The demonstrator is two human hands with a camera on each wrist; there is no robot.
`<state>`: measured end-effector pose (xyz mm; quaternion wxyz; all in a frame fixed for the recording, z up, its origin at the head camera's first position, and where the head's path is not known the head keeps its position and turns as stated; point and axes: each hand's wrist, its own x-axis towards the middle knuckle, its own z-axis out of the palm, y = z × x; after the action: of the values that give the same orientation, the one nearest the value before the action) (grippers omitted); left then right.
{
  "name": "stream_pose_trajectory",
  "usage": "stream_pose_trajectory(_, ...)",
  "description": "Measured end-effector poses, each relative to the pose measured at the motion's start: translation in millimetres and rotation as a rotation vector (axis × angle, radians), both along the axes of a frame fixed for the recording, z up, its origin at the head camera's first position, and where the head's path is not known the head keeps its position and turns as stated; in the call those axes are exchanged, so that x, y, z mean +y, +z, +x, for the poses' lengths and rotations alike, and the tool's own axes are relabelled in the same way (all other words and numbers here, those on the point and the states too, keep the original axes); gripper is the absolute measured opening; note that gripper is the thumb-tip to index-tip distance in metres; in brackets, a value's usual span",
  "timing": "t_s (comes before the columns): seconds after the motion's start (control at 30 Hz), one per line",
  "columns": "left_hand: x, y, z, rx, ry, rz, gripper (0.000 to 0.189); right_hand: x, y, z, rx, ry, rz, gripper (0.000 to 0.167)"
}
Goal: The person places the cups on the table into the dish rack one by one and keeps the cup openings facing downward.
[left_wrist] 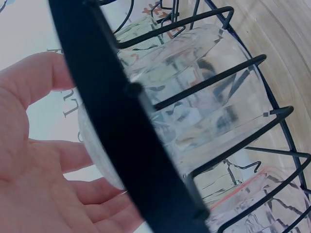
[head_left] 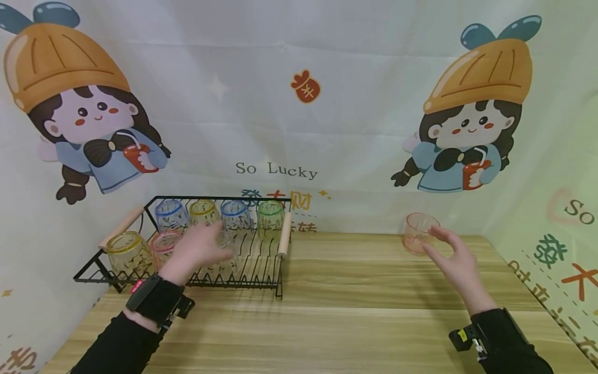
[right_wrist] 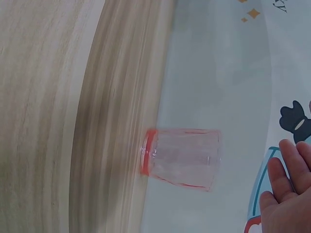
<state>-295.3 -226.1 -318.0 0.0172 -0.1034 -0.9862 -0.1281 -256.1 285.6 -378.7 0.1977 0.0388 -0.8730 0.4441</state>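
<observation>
My left hand [head_left: 198, 249] reaches over the black wire rack [head_left: 261, 284], its thumb and fingers spread apart. In the left wrist view it is close behind a clear glass [left_wrist: 214, 97] in the rack, and a dark bar hides part of the fingertips. Over to the right, a pink-tinted glass [head_left: 417, 236] stands on the table. My right hand [head_left: 460, 265] is beside it, thumb and fingers parted. The right wrist view shows this hand's fingers straight and apart from the pink glass [right_wrist: 182, 158], whose thick red end meets the tabletop.
Blue-rimmed glasses [head_left: 170, 215], a yellow one [head_left: 202, 209] and a green one [head_left: 271, 215] fill the rack's back row. In front are another yellow glass [head_left: 128, 254] and a pink one [head_left: 163, 244]. Wooden handles [head_left: 285, 236] flank the rack. A printed curtain [head_left: 355, 130] hangs behind the table [head_left: 336, 332].
</observation>
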Motion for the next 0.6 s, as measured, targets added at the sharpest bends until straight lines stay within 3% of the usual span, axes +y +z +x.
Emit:
stream_pose_trajectory(0.3, 0.4, 4.0, 4.7, 0.037, -0.008, 0.032, 0.084, 3.1, 2.9, -7.1, 0.027, 0.002, 0.078, 0.057)
stream_pose_trajectory(0.6, 6.4, 6.6, 12.7, 0.134, 0.005, 0.058, 0.084, 7.6, 0.2, -19.1, 0.085, -0.004, 0.214, 0.054)
